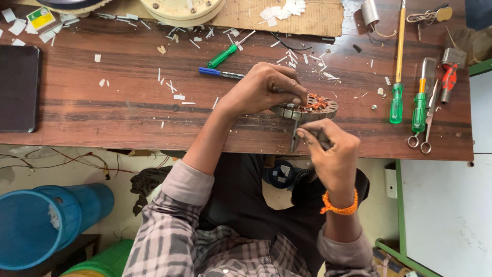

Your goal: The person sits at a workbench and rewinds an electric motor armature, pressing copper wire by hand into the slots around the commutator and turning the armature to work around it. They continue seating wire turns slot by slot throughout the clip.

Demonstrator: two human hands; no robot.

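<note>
Two bare hands are working at the near edge of a long wooden workbench (102, 110). The left hand (264, 90) is pressing down on a round metal stator ring (307, 109) with copper windings, fingers curled over its rim. The right hand (330, 149) is pinching a thin grey tool (294, 139) against the ring's outer wall. The ring is looking heavy and rigid, its wire fragile; the bare metal rim seems the safest place to grip.

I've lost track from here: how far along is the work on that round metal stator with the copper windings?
Done: some slots of the round grey metal stator already hold copper windings, and white paper scraps litter the wooden bench. In hand: the left hand presses on the stator's rim while the right hand holds a thin metal tool at its edge. Left: how many slots remain is too small to tell.
</note>
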